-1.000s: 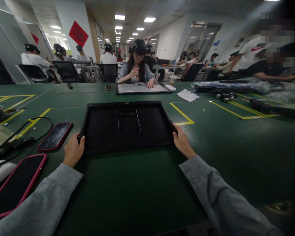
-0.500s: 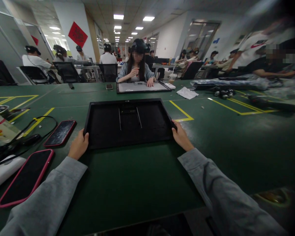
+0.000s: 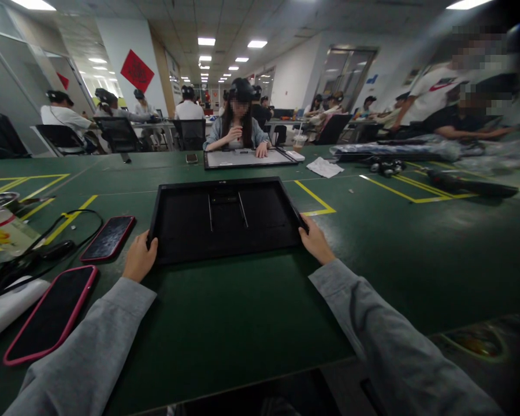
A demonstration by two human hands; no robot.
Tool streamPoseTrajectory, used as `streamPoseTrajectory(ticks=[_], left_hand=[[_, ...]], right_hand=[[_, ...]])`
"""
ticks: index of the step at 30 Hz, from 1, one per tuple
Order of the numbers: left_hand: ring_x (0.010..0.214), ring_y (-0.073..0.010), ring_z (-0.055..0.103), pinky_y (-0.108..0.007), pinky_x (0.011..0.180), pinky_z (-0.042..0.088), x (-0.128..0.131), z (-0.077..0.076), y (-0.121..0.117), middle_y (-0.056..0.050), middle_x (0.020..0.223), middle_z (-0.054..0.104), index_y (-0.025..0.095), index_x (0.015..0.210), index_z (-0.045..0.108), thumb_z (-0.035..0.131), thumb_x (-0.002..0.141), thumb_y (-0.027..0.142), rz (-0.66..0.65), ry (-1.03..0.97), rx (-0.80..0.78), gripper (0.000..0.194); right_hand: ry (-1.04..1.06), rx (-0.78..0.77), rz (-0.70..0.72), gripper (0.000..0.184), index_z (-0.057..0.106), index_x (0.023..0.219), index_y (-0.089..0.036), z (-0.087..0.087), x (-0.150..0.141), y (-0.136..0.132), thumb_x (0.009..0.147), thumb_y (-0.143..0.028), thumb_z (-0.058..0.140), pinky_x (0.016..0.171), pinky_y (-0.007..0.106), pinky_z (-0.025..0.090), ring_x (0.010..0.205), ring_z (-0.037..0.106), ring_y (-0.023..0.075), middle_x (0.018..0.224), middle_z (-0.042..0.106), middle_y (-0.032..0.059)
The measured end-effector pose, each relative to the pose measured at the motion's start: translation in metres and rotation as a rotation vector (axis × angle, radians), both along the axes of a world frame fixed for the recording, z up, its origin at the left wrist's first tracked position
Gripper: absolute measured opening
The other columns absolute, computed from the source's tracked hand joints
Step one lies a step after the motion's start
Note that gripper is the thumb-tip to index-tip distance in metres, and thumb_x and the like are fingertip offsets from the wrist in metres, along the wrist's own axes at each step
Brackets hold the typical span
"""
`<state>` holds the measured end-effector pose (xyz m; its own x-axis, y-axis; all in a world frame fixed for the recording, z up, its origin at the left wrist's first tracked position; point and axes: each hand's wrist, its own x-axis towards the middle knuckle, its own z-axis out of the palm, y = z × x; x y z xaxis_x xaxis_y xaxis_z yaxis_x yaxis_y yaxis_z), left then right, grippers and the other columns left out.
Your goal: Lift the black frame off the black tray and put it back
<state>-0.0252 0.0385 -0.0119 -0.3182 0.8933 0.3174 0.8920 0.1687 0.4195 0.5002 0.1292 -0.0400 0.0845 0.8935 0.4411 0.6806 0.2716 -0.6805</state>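
A flat black rectangular panel with a raised frame lies on the green table straight ahead of me. My left hand grips its near left corner, thumb over the rim. My right hand holds the near right corner, fingers curled on the edge. Both arms wear grey sleeves. Two thin ribs and a small bracket show in the panel's middle.
Two phones in red cases and a black cable lie to my left. Yellow floor-style markings cross the table. A person sits opposite at a white panel. Other people work at the right and at far tables.
The view shifted slightly; both hands stay on the panel's near corners, and the panel sits a touch farther from me than a second ago.
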Motion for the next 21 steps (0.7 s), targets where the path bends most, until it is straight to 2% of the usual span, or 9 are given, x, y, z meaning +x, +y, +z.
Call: streamPoseTrajectory(ticks=[14, 21], left_hand=[[0.109, -0.0307, 0.061, -0.042, 0.092, 0.047, 0.0024, 0.0047, -0.0014, -0.017, 0.120, 0.064, 0.013, 0.140, 0.043, 0.039, 0.091, 0.045, 0.010, -0.001, -0.084, 0.058], [0.111, -0.0282, 0.061, -0.039, 0.094, 0.046, 0.0034, 0.0055, -0.0027, -0.017, 0.124, 0.062, 0.013, 0.139, 0.043, 0.036, 0.092, 0.041, 0.006, 0.019, -0.069, 0.055]], right_hand=[[0.001, 0.044, -0.005, 0.052, 0.049, 0.137, -0.018, 0.0055, -0.0057, -0.0044, 0.085, -0.023, 0.047, 0.113, 0.051, 0.037, 0.128, 0.052, 0.0267, 0.135, 0.058, 0.0104], [-0.003, 0.040, -0.012, 0.053, 0.049, 0.137, -0.018, 0.0043, -0.0053, -0.0040, 0.085, -0.025, 0.047, 0.113, 0.051, 0.037, 0.129, 0.050, 0.0271, 0.137, 0.056, 0.0102]])
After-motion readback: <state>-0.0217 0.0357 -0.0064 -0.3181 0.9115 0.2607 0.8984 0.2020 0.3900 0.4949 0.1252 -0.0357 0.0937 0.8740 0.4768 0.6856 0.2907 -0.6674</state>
